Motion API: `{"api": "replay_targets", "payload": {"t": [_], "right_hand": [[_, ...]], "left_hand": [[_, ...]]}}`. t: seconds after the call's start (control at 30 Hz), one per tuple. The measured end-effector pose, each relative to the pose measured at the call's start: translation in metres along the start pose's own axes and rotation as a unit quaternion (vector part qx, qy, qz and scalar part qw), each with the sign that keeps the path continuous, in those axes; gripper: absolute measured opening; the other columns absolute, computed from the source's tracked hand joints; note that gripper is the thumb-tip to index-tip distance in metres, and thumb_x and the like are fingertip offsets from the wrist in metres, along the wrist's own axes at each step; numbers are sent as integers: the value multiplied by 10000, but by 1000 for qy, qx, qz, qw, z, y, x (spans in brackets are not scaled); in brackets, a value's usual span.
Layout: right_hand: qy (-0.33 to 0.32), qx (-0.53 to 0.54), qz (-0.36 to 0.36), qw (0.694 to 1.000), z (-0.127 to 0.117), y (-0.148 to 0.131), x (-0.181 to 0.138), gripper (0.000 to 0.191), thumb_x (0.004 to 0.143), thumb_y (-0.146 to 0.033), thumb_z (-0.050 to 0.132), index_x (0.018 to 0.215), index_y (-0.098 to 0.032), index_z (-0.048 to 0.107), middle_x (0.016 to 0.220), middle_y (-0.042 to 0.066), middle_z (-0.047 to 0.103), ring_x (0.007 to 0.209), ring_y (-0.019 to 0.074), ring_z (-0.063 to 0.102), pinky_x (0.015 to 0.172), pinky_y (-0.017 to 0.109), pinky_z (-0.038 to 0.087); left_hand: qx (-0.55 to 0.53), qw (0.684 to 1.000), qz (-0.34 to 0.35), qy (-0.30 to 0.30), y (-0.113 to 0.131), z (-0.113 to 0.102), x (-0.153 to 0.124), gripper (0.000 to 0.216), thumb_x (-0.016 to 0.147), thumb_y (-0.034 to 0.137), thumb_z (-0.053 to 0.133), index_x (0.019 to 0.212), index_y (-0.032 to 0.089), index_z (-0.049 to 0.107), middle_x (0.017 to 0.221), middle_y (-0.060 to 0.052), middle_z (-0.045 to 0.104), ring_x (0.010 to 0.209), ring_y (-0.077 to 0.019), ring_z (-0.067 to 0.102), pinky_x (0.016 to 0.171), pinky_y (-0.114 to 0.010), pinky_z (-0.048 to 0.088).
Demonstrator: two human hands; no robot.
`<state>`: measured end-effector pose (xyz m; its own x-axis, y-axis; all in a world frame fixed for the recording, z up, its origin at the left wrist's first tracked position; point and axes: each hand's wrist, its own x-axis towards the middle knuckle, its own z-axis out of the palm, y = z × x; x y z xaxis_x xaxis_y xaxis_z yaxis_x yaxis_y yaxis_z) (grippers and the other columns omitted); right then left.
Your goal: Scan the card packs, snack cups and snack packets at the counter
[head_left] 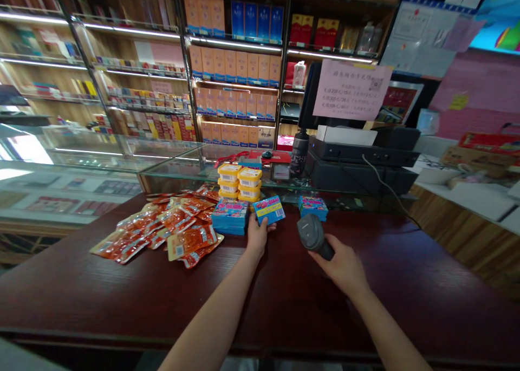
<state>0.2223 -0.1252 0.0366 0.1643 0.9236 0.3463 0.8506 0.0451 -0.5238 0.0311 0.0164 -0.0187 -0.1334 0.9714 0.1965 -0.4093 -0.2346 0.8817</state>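
So the small blue box (270, 209) is up off the counter (122, 295), tilted with its white barcode label facing the camera. The left hand (258, 235) has it pinched by the lower edge, thumb on one side and fingers curled round the other. At about 4 o'clock from the box, near but not touching, is the dark scanner (312, 234). The right hand (343, 268) is wrapped closed around its handle, with the head angled up toward the box. My read is that this is one item mid-scan, so somewhere in the middle of the pile rather than at either end. At 9 o'clock, right beside the held box, sits a stack of the same blue boxes (230, 217). There's another small blue pile (313, 207) at 3 o'clock. I honestly can't tell which of those two piles is done and which is waiting. At 11 o'clock there are yellow tubs (239, 182) stacked in two columns. Further out past the stack at 9 o'clock is a loose spread of red snack packets (162, 230) lying flat. Nothing about them shows whether they've been through or not, so plenty could be left. Out at 2 o'clock the black till (361, 165) sits on the glass case (174, 165) with the scanner cable (385, 189) running down from it. A pink paper notice (351, 89) hangs above the till, and shelves (235, 67) of orange and blue cartons fill the wall behind at 12.
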Motion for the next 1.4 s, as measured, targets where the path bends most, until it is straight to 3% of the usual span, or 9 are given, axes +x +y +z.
{"api": "replay_targets", "payload": {"t": [0.2,0.4,0.57,0.7,0.83,0.93,1.0,1.2,1.4], "right_hand": [[41,-94,-81,991,9,21,-13,365,780,-269,563,1145,-260,561,1052,25,688,894,200,654,722,287,462],[43,-86,-50,994,8,22,-11,329,785,-290,554,1110,-253,583,1036,23,691,864,202,654,707,292,457],[40,-84,-17,996,9,23,-6,322,775,-286,550,1093,-268,593,1005,14,698,859,206,658,693,297,459],[49,-79,-15,996,12,25,-3,337,770,-273,547,1103,-262,594,1017,21,698,852,202,660,698,294,463],[58,-66,-16,996,13,23,-4,340,761,-238,558,1098,-261,600,1012,14,701,853,201,659,701,295,466],[72,-65,-22,995,13,22,-4,339,760,-229,557,1095,-254,603,996,15,703,839,198,663,697,290,473],[76,-67,-31,994,12,21,-5,346,760,-225,556,1102,-246,601,1001,21,702,830,195,665,702,287,477],[66,-59,-42,995,7,20,-5,350,759,-213,548,1105,-231,601,1013,36,702,852,191,659,729,276,478],[57,-53,-35,996,5,18,-4,359,756,-220,549,1111,-235,602,1008,39,701,863,193,655,744,279,473]], "left_hand": [[21,1000,-1,-23,7,3,-5,444,688,376,684,999,172,440,866,-33,637,624,-130,643,592,-276,542],[142,988,55,-14,20,12,-15,431,603,279,738,932,181,478,734,25,618,591,-116,584,559,-235,488],[296,943,148,-33,36,31,-4,209,645,244,683,788,176,547,677,32,590,614,-124,555,584,-232,449],[429,865,250,-68,51,56,18,90,741,266,606,765,184,577,655,20,558,624,-129,517,598,-242,414],[564,713,378,-175,53,80,37,208,803,220,535,978,220,647,880,-53,609,868,-194,522,772,-310,412],[623,628,397,-245,42,96,45,260,840,226,491,1038,244,658,909,-80,599,915,-221,499,801,-350,398],[638,608,385,-272,32,104,48,241,849,236,488,996,240,678,903,-88,596,923,-230,496,814,-366,393],[573,689,326,-301,7,107,52,354,728,185,664,1072,266,646,1059,-72,604,1013,-224,504,910,-347,388],[563,780,233,-143,-3,98,54,203,701,290,708,860,169,676,913,-68,575,839,-191,552,783,-311,439]]}}
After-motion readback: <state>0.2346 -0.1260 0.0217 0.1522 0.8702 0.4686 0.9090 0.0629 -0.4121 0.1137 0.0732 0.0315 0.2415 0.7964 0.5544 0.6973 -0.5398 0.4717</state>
